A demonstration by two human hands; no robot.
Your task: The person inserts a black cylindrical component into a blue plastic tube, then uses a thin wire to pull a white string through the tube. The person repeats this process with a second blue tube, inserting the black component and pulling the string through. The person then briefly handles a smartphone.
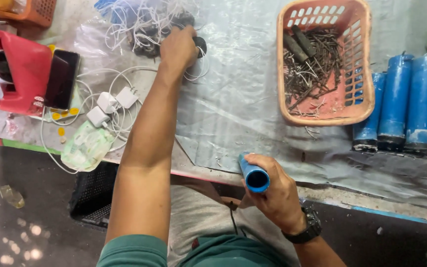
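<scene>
Reaching to the far edge of the plastic-covered surface (pixel 233 109), the left hand (pixel 178 48) is curled around a small black round part (pixel 200 45) at the edge of a tangled pile of white wires and dark parts (pixel 144 22). The right hand (pixel 273 190) is wrapped around a short blue plastic tube (pixel 253 175) at the near edge, open end toward the camera. An orange plastic basket (pixel 324 116) of dark metal pieces sits toward the far right corner, beside upright blue cylinders (pixel 396 101). White chargers (pixel 107 104) lie near the left edge.
</scene>
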